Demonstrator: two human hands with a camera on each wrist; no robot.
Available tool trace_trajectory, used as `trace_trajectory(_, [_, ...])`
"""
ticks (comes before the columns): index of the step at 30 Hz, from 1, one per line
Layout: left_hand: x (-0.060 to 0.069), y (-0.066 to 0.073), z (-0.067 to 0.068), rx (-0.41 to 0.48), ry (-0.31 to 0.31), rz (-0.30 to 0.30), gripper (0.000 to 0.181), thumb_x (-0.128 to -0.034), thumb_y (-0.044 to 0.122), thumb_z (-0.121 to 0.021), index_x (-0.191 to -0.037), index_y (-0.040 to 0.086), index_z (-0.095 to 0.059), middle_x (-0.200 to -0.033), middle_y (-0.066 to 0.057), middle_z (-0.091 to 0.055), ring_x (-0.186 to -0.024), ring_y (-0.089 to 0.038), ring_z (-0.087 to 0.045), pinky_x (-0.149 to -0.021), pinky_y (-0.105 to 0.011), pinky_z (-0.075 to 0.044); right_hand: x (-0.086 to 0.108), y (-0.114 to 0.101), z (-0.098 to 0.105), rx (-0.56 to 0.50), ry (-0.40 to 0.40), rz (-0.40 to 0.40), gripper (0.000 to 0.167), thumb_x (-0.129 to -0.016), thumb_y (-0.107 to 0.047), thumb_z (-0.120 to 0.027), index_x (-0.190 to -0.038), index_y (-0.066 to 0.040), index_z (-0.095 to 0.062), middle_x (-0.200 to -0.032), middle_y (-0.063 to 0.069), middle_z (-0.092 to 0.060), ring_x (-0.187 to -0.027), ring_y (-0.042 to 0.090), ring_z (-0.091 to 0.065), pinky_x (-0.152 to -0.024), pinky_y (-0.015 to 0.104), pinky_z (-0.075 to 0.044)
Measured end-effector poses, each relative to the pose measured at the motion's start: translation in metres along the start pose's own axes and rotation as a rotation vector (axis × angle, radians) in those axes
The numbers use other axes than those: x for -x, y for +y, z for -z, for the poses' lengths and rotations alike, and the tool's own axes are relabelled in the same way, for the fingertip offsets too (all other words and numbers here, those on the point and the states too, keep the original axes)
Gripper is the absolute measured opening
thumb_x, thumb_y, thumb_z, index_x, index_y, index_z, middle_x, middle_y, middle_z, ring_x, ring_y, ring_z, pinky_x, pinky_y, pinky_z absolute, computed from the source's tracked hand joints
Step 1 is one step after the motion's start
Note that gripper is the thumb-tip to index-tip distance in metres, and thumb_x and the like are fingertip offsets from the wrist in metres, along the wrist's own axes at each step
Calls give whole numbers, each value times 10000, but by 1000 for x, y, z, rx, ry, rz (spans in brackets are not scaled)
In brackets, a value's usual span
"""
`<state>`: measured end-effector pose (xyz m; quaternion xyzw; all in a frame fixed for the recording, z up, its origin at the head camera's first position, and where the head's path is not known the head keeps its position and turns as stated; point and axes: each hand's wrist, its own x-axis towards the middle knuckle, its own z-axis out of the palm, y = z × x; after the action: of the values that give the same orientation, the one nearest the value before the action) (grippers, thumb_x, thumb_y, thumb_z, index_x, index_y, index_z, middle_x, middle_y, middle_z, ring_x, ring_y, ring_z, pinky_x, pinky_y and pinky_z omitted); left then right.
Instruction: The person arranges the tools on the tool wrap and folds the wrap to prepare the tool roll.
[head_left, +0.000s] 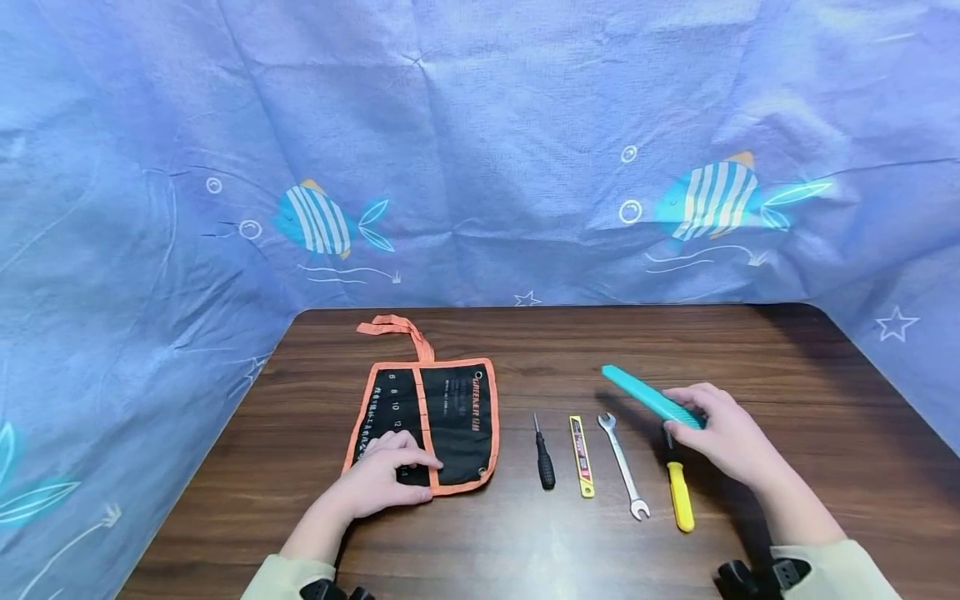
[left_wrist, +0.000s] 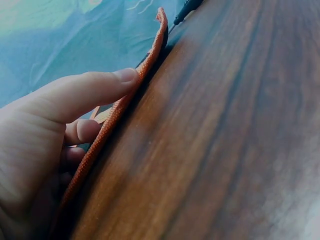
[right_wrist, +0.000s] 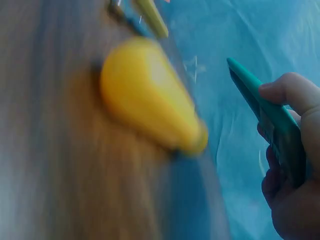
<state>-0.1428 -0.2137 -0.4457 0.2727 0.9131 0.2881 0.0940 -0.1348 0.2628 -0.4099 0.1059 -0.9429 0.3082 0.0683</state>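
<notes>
My left hand (head_left: 386, 475) rests on the lower left part of a black tool pouch (head_left: 465, 417) with orange edging. In the left wrist view its thumb (left_wrist: 127, 77) touches the orange edge, while the other fingers lie partly hidden behind it. Held above the table at the right, a long teal utility knife (head_left: 648, 393) points up and to the left, its ridged end in my right hand (head_left: 723, 429). The right wrist view shows thumb and fingers round the knife (right_wrist: 280, 125). Below that hand lies a yellow-handled screwdriver (head_left: 680, 496), its upper part partly covered.
Between pouch and right hand lie a black-handled screwdriver (head_left: 545, 462), a narrow yellow package (head_left: 581, 457) and an open-ended wrench (head_left: 624, 467). An orange strap (head_left: 397, 325) trails from the pouch's top. Behind the wooden table (head_left: 555, 350) hangs a blue fish-print cloth (head_left: 480, 167).
</notes>
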Motion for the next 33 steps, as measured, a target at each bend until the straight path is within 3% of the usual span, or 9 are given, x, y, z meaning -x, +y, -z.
trace_trajectory(12, [0, -2, -2, -12, 9, -32, 299, -787, 448, -708, -1081, 442, -652, -878, 163, -438, -833, -95, -359, -738, -363, -268, -20, -36, -25, -56, -89, 147, 374, -788, -193, -735, -1138, -94, -647, -967, -35, -558, -863, 168, -449, -701, 357, -388])
trace_trajectory(21, [-2, 1, -1, -33, 6, -27, 265, -780, 433, -712, -1037, 453, -650, -896, 170, -446, -843, -95, -363, -740, -352, -267, -27, -56, -41, -65, -182, 213, 362, -804, -221, -716, -1146, -126, -645, -1046, -46, -568, -916, 170, -451, -721, 367, -395])
trace_trajectory(33, [-2, -1, -2, 13, 36, -30, 217, -773, 427, -718, -976, 429, -640, -915, 181, -482, -857, -75, -411, -760, -371, -300, -33, -81, -63, -52, -331, 337, 345, -812, -254, -698, -1149, -191, -654, -1066, -96, -552, -924, 123, -424, -735, 303, -386])
